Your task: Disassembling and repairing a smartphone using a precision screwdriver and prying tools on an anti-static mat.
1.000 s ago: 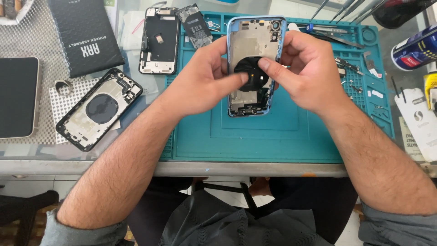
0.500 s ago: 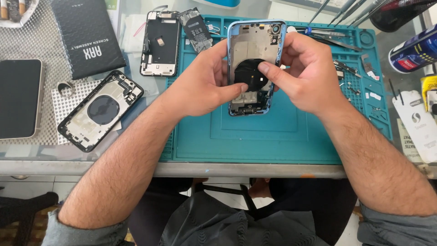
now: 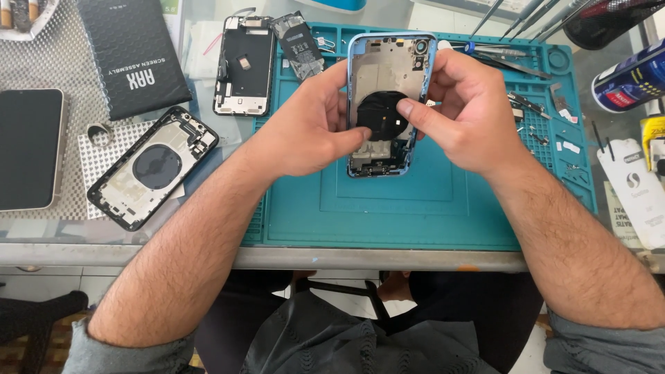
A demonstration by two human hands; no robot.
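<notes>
A blue phone housing (image 3: 388, 62), open side up, rests on the teal work mat (image 3: 429, 201). A round black coil (image 3: 379, 114) sits in its middle. My left hand (image 3: 305, 128) grips the housing's left edge, thumb pressing near the coil's lower left. My right hand (image 3: 471, 114) holds the right edge, its index finger and thumb pinching the coil's right rim.
A black phone housing (image 3: 149, 166) lies at the left on a mesh pad. A screen assembly (image 3: 244, 66), a battery (image 3: 296, 45), a black box (image 3: 131, 52) and a dark phone (image 3: 28, 149) are nearby. Tweezers, screws and a spray can (image 3: 630, 83) sit right.
The view has shifted slightly. My right fingers have slid a little on the coil's right edge; both hands stay on the blue housing.
</notes>
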